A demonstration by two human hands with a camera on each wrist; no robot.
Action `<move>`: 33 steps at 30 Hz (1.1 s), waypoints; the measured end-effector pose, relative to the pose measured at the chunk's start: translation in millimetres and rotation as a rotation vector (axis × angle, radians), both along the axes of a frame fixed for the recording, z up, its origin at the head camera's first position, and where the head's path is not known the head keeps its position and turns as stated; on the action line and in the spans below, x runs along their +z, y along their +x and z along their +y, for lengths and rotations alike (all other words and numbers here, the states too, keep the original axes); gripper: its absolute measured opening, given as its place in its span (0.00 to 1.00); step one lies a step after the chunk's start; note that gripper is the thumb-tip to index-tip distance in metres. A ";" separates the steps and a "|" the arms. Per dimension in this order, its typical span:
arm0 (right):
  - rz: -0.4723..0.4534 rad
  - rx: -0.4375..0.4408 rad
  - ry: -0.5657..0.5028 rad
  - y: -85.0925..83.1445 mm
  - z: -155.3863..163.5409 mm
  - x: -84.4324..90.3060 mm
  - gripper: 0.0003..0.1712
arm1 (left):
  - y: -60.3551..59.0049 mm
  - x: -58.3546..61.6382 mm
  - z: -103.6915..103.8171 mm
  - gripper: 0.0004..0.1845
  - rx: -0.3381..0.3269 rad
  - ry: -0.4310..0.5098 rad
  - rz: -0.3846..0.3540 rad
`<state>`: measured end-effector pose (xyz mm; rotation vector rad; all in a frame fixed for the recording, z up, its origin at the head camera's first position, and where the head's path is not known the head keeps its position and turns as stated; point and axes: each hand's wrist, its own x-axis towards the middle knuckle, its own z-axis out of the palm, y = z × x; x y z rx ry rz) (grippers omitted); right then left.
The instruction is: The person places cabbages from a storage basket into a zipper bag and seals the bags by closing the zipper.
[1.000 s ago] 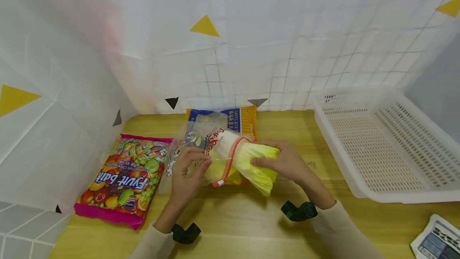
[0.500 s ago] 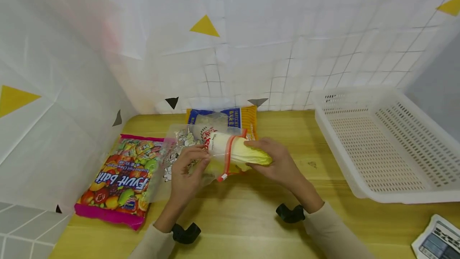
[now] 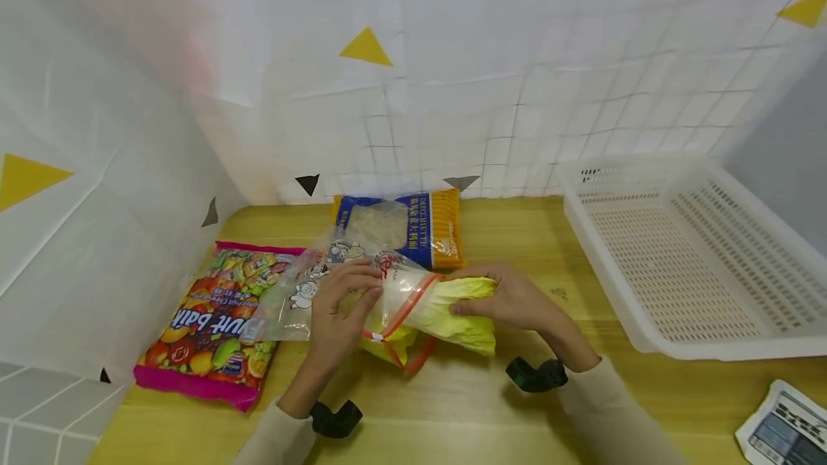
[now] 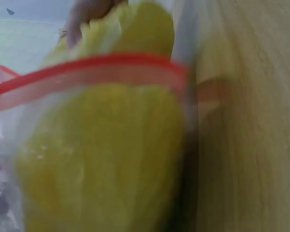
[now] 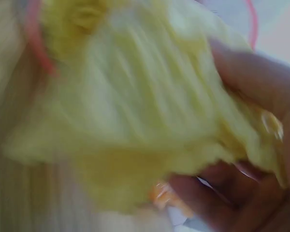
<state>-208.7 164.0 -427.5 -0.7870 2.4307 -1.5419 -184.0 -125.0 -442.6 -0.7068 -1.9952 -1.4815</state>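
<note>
A clear zip bag (image 3: 304,300) with a red zip edge lies across the middle of the table. My left hand (image 3: 342,314) pinches the bag's side behind the zip. Pale yellow-green napa cabbage leaves (image 3: 455,314) stick out through the bag's mouth, their white base inside. My right hand (image 3: 513,300) grips their frilly end, thumb on the near face and fingers behind, as the right wrist view shows. Another yellow cabbage piece (image 4: 101,154) sits inside the bag in the left wrist view, below the red zip strip (image 4: 121,59). Both wrist views are blurred.
A pink-edged fruit candy bag (image 3: 213,321) lies at left, partly under the zip bag. Behind is a blue and orange pasta bag (image 3: 420,228). A white perforated basket (image 3: 646,329) stands at right, with a white and blue package (image 3: 785,425) at the front right corner.
My right hand has shifted, and the leaves now fan out wider than half a second ago. The bag's mouth has swung lower toward me, uncovering more of the pasta bag. My left hand stays nearly still.
</note>
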 end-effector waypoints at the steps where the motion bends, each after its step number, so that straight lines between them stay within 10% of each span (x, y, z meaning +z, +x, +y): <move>1: 0.025 -0.055 -0.006 -0.6 -1.3 -2.1 0.22 | 0.0 0.1 0.1 0.12 0.004 -0.001 -0.004; 10: 0.834 -0.246 0.239 -3.4 -13.2 -12.0 0.29 | 0.8 -3.4 3.8 0.12 -0.081 -0.049 -0.039; 14: 0.576 -0.241 0.218 -4.8 -12.1 -13.8 0.25 | 1.8 -5.5 5.5 0.12 -0.137 -0.071 -0.057; 17: 0.233 -0.291 0.043 -6.2 -8.0 -14.8 0.24 | 2.6 -6.6 5.2 0.12 -0.127 -0.081 -0.068; 20: 0.076 -0.324 -0.105 -7.4 -4.1 -14.0 0.24 | 3.0 -7.6 4.6 0.11 -0.080 -0.076 -0.078; 28: 0.551 -0.146 -0.034 -11.0 0.4 -9.4 0.27 | 1.0 -8.8 5.2 0.10 -0.056 -0.042 -0.098; 33: 0.509 -0.029 0.032 -8.1 7.1 -1.9 0.26 | 1.7 -6.2 5.8 0.08 -0.067 -0.035 -0.142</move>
